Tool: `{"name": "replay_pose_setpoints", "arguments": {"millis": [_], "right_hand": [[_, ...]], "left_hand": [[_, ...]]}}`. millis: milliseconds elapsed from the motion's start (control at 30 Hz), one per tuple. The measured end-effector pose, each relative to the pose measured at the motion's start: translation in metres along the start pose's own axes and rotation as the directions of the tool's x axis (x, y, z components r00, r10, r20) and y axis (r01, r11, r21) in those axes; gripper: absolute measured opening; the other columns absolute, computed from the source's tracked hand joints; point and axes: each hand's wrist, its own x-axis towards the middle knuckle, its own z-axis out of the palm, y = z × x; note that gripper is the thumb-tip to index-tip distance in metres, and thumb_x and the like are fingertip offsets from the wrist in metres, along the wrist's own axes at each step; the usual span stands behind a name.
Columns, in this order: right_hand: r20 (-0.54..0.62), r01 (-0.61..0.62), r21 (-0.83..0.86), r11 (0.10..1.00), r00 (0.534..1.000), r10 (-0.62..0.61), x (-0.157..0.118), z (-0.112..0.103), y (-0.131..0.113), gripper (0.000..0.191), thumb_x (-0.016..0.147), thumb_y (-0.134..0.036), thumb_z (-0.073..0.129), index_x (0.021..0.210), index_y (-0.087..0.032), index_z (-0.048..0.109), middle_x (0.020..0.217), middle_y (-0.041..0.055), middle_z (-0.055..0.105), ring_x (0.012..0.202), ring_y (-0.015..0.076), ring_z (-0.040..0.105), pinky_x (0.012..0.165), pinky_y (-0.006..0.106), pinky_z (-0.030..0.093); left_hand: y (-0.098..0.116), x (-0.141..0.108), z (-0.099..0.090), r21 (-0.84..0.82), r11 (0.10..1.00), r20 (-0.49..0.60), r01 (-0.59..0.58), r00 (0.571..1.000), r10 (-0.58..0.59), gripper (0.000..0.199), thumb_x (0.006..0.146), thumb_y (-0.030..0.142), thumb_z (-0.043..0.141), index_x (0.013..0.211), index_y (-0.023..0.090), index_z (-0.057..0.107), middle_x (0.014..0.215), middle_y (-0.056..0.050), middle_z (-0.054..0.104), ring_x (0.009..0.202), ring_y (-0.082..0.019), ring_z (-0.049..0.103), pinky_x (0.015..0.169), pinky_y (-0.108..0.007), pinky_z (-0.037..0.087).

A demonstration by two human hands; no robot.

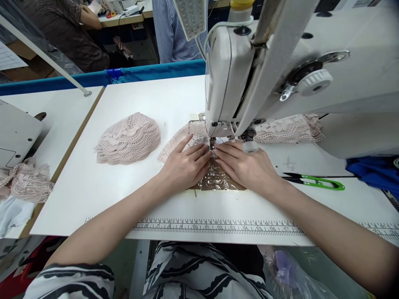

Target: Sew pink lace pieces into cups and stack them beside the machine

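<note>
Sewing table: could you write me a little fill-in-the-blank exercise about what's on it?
1. The tabletop is mainly ____ in colour.
2. The snips have a ____ handle.
3. The left hand touches pale lace, while the person's ____ hand is nearer the snips.

Missing words: white; green; right.

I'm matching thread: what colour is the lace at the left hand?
The lace is pale pink, clearest in the head view.

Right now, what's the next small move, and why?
Perhaps ease the pink lace slightly under the presser foot: the left hand lies over part of the lace, the right hand lies opposite, and their fingers flank the foot.
</note>
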Motion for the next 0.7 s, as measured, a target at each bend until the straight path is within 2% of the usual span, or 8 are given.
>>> {"name": "replay_pose_setpoints", "arguments": {"millis": [200, 333, 533, 633, 700], "right_hand": [[0.018, -0.016, 0.036, 0.999, 1.000, 0.015, 0.000, 0.000, -0.001, 0.027, 0.098, -0.022, 0.054, 0.117, -0.014, 0.071, 0.118, 0.0082, 0.074, 0.104, 0.0245, 0.067, 0.081, 0.038, 0.052], [0.012, -0.011, 0.030, 0.999, 1.000, 0.011, 0.000, -0.001, 0.000, 0.026, 0.098, -0.021, 0.054, 0.116, -0.015, 0.072, 0.119, 0.0068, 0.074, 0.105, 0.0244, 0.067, 0.082, 0.038, 0.052], [-0.010, -0.001, 0.051, 0.999, 1.000, 0.002, 0.001, -0.005, -0.006, 0.025, 0.098, -0.017, 0.051, 0.114, -0.017, 0.071, 0.115, 0.0046, 0.075, 0.090, 0.0196, 0.067, 0.074, 0.035, 0.047], [0.044, 0.022, 0.113, 0.993, 0.999, -0.027, 0.004, -0.008, -0.011, 0.029, 0.099, -0.016, 0.050, 0.123, -0.015, 0.065, 0.120, 0.0059, 0.073, 0.090, 0.0195, 0.065, 0.070, 0.033, 0.044], [0.060, 0.051, 0.123, 0.991, 0.996, -0.059, 0.005, -0.010, -0.012, 0.029, 0.100, -0.021, 0.050, 0.124, -0.014, 0.064, 0.119, 0.0064, 0.073, 0.089, 0.0198, 0.064, 0.072, 0.034, 0.043]], "left_hand": [[-0.001, -0.001, 0.002, -0.004, 1.000, 0.015, 0.012, 1.000, -0.012, 0.033, 0.099, 0.025, 0.049, 0.123, 0.011, 0.067, 0.123, -0.012, 0.071, 0.118, -0.025, 0.067, 0.116, -0.053, 0.042], [-0.001, -0.001, 0.001, 0.010, 1.000, 0.005, -0.001, 1.000, 0.001, 0.032, 0.099, 0.026, 0.050, 0.122, 0.010, 0.067, 0.123, -0.013, 0.071, 0.118, -0.026, 0.066, 0.114, -0.053, 0.044], [-0.007, -0.001, -0.007, -0.026, 0.998, -0.084, 0.063, 0.994, -0.065, 0.022, 0.097, 0.027, 0.056, 0.108, 0.016, 0.071, 0.109, -0.006, 0.077, 0.109, -0.022, 0.070, 0.111, -0.046, 0.047], [-0.010, -0.001, -0.010, 0.052, 0.990, -0.051, 0.128, 0.991, -0.125, 0.024, 0.099, 0.025, 0.052, 0.112, 0.015, 0.069, 0.117, -0.008, 0.074, 0.116, -0.024, 0.067, 0.110, -0.048, 0.047], [-0.010, -0.001, -0.014, 0.128, 0.984, -0.013, 0.126, 0.992, -0.126, 0.026, 0.100, 0.026, 0.049, 0.112, 0.015, 0.068, 0.119, -0.009, 0.073, 0.113, -0.025, 0.067, 0.104, -0.048, 0.049]]}}
